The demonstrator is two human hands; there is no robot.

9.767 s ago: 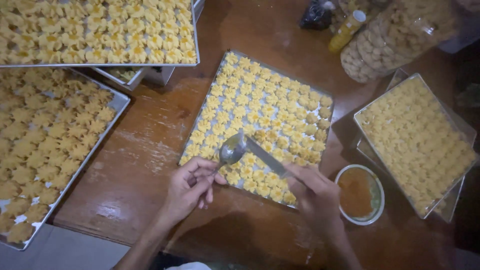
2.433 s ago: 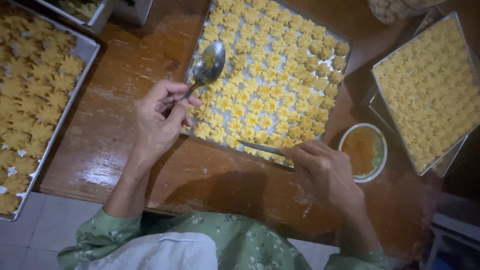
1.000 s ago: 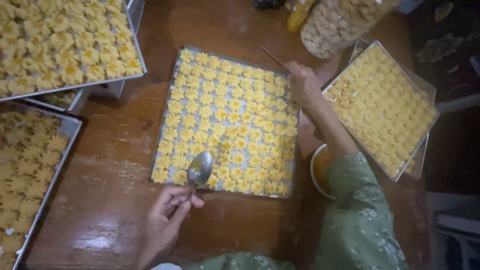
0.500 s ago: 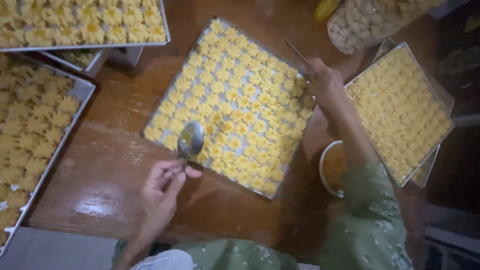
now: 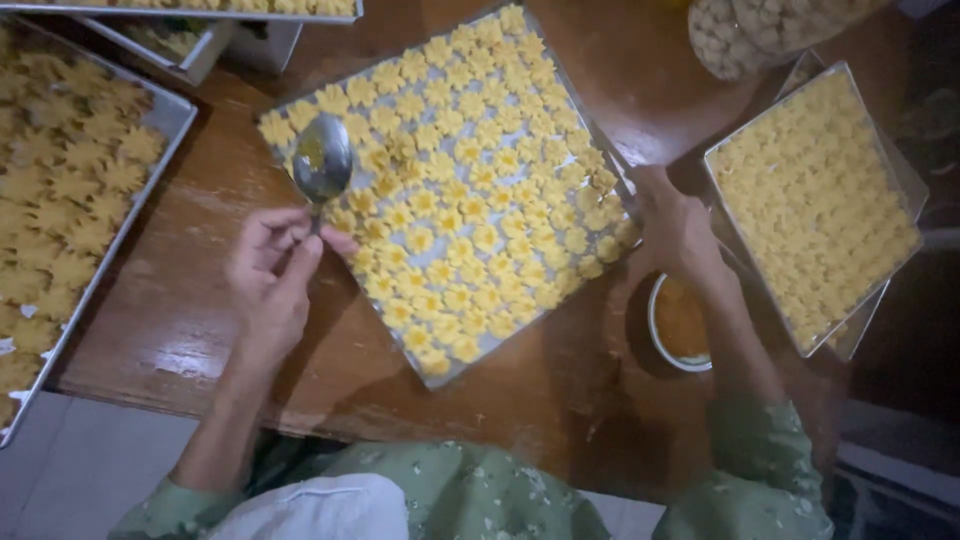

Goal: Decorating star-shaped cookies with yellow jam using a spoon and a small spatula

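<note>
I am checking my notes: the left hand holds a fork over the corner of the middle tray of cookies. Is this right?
Not quite. The head view shows the left hand holding a spoon, not a fork. The rest stands: it is over the corner of the middle tray of cookies.

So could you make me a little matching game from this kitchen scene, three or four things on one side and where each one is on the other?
Things:
1. spoon
2. small bowl
3. middle tray of yellow cookies
4. clear jar

Places:
A. at the top edge of the picture, right of centre
B. on the wooden table, between the two hands
C. held up in the left hand, over the tray's corner
D. just below the right hand, beside the right-hand tray

Pairs: 1-C, 2-D, 3-B, 4-A
</note>
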